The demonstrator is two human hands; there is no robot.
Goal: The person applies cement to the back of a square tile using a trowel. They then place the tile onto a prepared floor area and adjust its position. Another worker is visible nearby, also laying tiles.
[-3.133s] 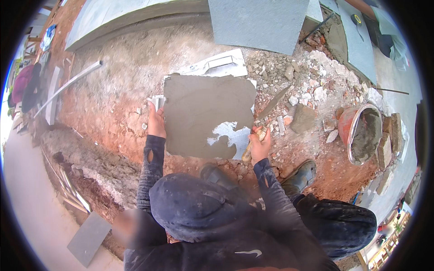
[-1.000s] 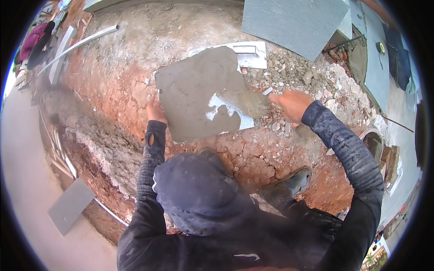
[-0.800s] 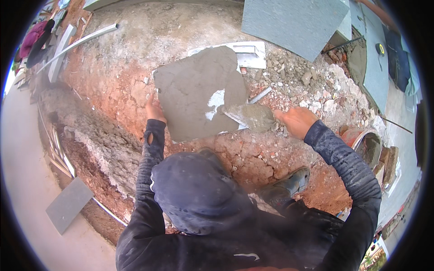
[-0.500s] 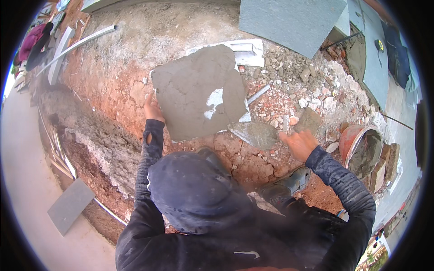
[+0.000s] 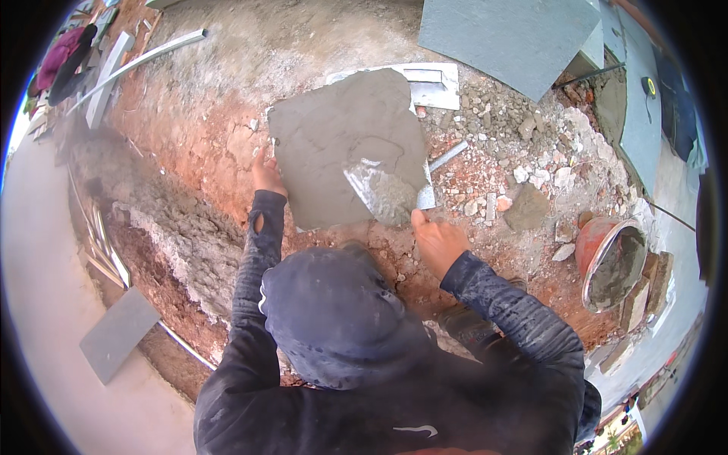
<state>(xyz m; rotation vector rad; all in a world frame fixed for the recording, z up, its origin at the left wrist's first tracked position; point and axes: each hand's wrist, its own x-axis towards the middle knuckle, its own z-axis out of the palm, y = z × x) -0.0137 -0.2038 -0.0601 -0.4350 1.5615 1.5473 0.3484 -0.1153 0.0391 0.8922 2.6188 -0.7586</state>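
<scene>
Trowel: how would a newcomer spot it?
Find the slab spread with gray mortar. At its near right corner, the right hand holds the trowel. Unlike the rectangular float lying at the slab's far edge, it's held and smeared with mortar.

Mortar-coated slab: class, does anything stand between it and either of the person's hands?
Nothing visible stands between the left hand and the mortar-coated slab; that hand is at its left edge. Only the trowel, held in the right hand, comes between on that side, blade over the near right corner.
</scene>
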